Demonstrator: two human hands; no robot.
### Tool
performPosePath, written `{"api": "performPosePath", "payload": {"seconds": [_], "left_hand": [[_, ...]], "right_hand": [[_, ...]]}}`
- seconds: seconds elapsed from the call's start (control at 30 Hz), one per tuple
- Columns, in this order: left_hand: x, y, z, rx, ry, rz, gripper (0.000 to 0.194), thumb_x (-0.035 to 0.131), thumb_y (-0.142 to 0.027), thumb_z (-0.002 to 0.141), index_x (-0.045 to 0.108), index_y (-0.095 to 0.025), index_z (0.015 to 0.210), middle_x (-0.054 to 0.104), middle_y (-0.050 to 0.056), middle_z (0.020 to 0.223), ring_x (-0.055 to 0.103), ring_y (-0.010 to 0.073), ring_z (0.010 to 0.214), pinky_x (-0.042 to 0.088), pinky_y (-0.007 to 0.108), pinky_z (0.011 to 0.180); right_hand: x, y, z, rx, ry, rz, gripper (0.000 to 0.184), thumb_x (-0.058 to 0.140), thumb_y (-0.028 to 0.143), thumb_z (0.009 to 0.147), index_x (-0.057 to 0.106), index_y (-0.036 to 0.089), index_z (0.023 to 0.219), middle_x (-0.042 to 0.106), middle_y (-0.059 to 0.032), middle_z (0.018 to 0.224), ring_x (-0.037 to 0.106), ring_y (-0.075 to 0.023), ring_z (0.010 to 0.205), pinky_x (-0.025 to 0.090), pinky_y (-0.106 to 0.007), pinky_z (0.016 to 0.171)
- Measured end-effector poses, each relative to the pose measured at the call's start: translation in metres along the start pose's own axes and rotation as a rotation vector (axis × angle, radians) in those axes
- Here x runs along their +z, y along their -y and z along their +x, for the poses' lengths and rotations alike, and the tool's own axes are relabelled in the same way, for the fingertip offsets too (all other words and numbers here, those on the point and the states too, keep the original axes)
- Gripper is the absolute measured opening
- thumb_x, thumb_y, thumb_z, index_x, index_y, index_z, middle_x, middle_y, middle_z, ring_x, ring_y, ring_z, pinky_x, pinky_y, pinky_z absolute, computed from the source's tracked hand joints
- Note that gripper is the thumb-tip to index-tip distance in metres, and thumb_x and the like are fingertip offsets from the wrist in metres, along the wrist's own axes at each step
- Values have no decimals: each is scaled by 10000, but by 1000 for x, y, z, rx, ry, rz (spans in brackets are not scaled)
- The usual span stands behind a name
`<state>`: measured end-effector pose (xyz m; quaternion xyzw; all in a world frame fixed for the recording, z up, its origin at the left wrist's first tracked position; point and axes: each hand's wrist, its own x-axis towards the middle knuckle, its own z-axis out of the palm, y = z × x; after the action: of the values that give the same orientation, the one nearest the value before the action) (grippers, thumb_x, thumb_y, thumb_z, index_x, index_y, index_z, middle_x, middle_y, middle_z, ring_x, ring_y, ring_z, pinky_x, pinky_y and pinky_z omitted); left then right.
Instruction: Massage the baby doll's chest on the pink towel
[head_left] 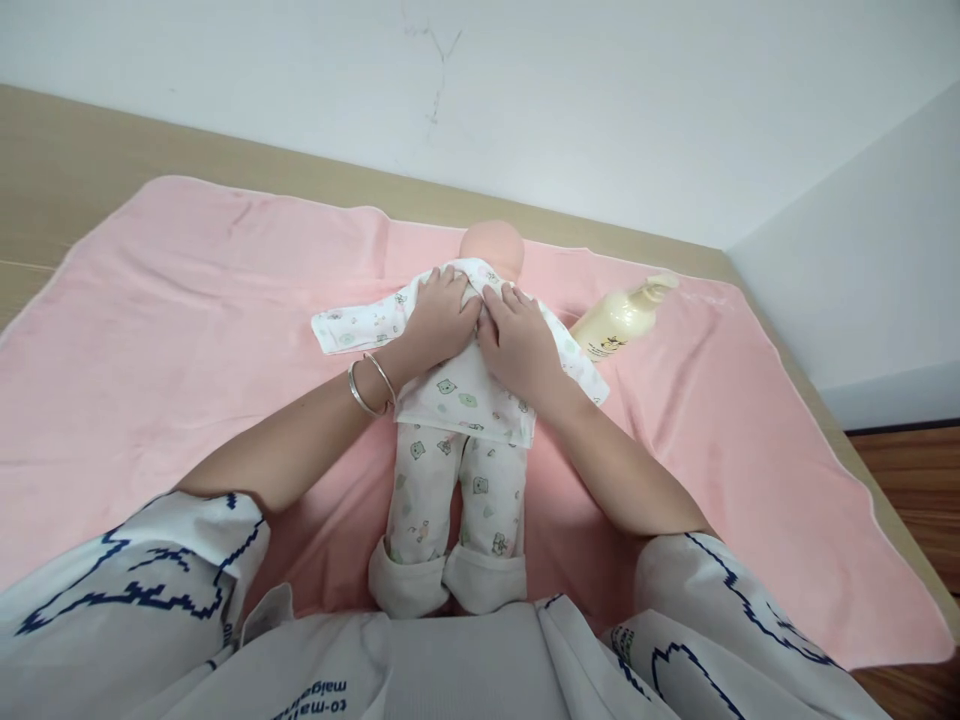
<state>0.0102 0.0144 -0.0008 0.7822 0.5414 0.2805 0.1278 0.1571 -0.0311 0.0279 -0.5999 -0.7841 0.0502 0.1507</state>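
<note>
A baby doll (491, 245) lies on a pink blanket, its bare head pointing away from me. It wears a white printed top (465, 400) and matching trousers (427, 490) with turned-up cuffs. My left hand (444, 312) rests on the upper left of the top, fingers stretched out over the cloth. On the upper right of the top lies my right hand (519, 340), its fingers also extended. The two thumbs almost meet in the middle. The doll's face does not show, and its hands are hidden in the sleeves.
A pale yellow pump bottle (616, 318) lies tilted to the right of the doll, close to the right sleeve. The pink blanket (225, 300) covers most of the wooden tabletop (150, 140). White walls (562, 110) stand behind and to the right.
</note>
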Motion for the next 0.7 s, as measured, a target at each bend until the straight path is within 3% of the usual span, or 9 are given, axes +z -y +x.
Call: {"api": "performPosePath", "payload": {"seconds": [0.17,0.27,0.4,0.5,0.7], "left_hand": [[9,1,0,-67,19,2,482,340,-267,1057,628,-48,1375,630,237,1503,515,372,1497,320,564,1351],[7,-4,-2,-88,0,-8,509,353,-285,1054,605,-75,1444,613,221,1541,496,375,1509,323,595,1340],[-2,-14,-10,-23,-14,45,430,337,-240,1044,711,-127,1224,704,209,1329,599,372,1330,443,599,1223],[-7,-25,-16,43,-13,120,370,362,-186,1020,726,-134,1057,718,212,1166,636,367,1185,503,567,1123],[-12,-30,-16,106,15,114,329,387,-122,974,711,-151,925,710,188,1053,647,356,1135,522,549,1113]], "right_hand": [[6,-8,5,7,22,96,594,342,273,1078,530,159,1629,441,-161,1756,344,-347,1686,268,-664,1375],[12,-24,17,80,38,130,664,392,382,1076,431,107,1679,356,-208,1790,272,-369,1713,226,-678,1385],[14,-35,23,116,34,137,785,430,497,1059,360,40,1694,289,-255,1804,233,-411,1719,197,-688,1388],[10,-33,22,69,61,96,765,407,478,1067,383,15,1675,354,-269,1773,307,-408,1691,235,-650,1389],[7,-31,21,32,36,51,730,373,462,1081,420,1,1645,441,-280,1719,414,-412,1626,308,-622,1362]]}}
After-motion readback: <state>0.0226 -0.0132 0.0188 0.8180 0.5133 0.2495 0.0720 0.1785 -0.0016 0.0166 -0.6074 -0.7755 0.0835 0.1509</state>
